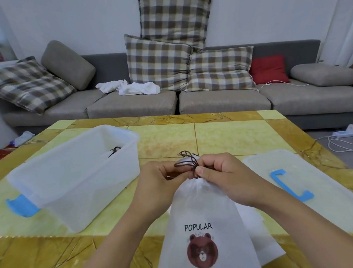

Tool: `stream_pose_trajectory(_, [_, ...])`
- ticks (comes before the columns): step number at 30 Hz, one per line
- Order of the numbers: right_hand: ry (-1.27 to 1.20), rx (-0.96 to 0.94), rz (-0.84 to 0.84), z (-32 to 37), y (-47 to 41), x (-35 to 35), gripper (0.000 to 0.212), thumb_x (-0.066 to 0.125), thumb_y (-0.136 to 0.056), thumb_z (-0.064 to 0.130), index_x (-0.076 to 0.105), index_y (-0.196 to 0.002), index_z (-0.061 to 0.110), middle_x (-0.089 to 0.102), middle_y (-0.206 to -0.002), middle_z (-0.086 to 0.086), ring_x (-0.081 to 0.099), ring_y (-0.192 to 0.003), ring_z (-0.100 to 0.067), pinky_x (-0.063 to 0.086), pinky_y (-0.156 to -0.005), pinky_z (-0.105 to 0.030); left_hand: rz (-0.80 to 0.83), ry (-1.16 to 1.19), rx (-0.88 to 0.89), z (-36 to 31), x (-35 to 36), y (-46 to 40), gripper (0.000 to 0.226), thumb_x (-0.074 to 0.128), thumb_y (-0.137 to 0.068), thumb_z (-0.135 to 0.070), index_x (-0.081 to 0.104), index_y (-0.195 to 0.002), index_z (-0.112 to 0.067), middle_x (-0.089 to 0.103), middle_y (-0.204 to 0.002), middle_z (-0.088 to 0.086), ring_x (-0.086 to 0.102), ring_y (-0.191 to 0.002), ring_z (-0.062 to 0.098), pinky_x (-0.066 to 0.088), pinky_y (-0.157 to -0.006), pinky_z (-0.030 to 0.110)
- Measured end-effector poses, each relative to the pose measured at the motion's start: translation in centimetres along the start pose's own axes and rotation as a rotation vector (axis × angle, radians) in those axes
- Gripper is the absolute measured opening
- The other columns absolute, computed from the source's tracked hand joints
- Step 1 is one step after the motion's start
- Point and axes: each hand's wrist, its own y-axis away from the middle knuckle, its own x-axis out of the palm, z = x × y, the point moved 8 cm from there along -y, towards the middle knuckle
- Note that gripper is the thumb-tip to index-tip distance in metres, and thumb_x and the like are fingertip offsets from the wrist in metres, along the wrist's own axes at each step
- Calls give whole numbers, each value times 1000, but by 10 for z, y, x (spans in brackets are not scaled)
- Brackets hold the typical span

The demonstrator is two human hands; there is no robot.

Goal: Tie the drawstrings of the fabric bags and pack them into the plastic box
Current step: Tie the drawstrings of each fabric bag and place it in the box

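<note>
We worked at a yellow marble-patterned table [224,134], its centre paler tiles and its border darker and veined, and we take the white fabric bag [202,217] as our landmark: it lay in the near middle of the table, its gathered neck pointing away from us and a brown bear print with the words POPULAR and broun facing up. At that neck our left hand [160,178] and right hand [223,170] were pressed close together, both pinching the dark brown drawstring [187,161], whose loops and loose ends stuck up just beyond our fingers. More white fabric [264,243] lay under the bag on its right. Left of the bag stood the translucent plastic box [73,185] with blue latches, and a dark cord showed inside it. Right of the bag the box's lid [326,202] lay flat with a blue handle on top. Beyond the table ran a grey sofa [222,102] against a pale wall, carrying checked cushions [160,60], a red cushion [269,69] and crumpled white cloths [133,87]; white cables [347,140] trailed on the floor far right of the bag
</note>
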Motion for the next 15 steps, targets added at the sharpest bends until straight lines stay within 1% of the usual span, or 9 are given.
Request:
stream_pose_trajectory(2, [74,-6,-24,0,0,-1,26,54,-102,16,61,-78,10,49,-64,8,38,-58,-7,31,-56,-21,15,16,-36,3,2,0,19,71,-88,-4,82,-88,-19,79,-88,-3,74,-88,8,54,-74,18])
stream_pose_trajectory(3, [116,-9,-41,0,0,-2,27,54,-102,15,57,-76,8,45,-62,12,36,-57,-7,30,-54,-19,39,52,-74,6,4,1,18,69,-89,-6,82,-89,-19,79,-90,-1,74,-91,12,55,-78,21])
stream_pose_trajectory(5, [168,-20,-58,-2,0,-2,26,52,-102,14,54,-78,4,44,-63,11,35,-58,-7,30,-55,-20,88,130,-142,11,10,2,14,70,-87,-8,82,-92,-15,79,-95,5,74,-96,20,57,-85,29])
stream_pose_trajectory(6, [178,-24,-59,-3,-1,-2,25,52,-102,13,54,-79,3,44,-64,10,35,-58,-7,30,-55,-21,95,157,-160,12,11,2,12,73,-85,-8,81,-93,-12,79,-95,7,74,-95,22,57,-85,29])
stream_pose_trajectory(9, [197,-25,-57,-3,-1,2,27,52,-101,14,54,-75,7,46,-66,4,37,-60,-10,30,-56,-25,68,175,-197,17,11,4,15,78,-81,-5,80,-96,-7,79,-91,8,74,-80,14,53,-63,17])
stream_pose_trajectory(10, [192,-20,-58,-3,-1,3,29,53,-101,14,53,-72,12,47,-65,5,37,-60,-11,30,-56,-26,50,172,-210,19,11,4,14,77,-81,-3,79,-95,-5,78,-88,8,72,-73,10,49,-56,13])
stream_pose_trajectory(12, [174,-9,-69,-4,0,2,34,55,-100,12,52,-67,21,50,-59,16,37,-58,-13,30,-55,-27,19,165,-226,21,9,3,10,76,-83,-2,80,-92,-5,78,-83,9,68,-65,7,45,-51,11])
stream_pose_trajectory(14, [174,-8,-93,-4,0,0,35,56,-100,12,53,-67,22,52,-54,20,36,-56,-12,30,-53,-25,-4,141,-209,22,8,1,7,75,-85,-4,80,-88,-7,78,-83,11,69,-69,13,50,-58,18])
stream_pose_trajectory(15, [187,-16,-109,-3,0,0,31,57,-99,14,55,-68,19,51,-55,17,36,-55,-11,30,-53,-24,-15,122,-195,23,8,0,6,75,-86,-6,80,-86,-8,78,-84,11,69,-73,17,54,-65,25])
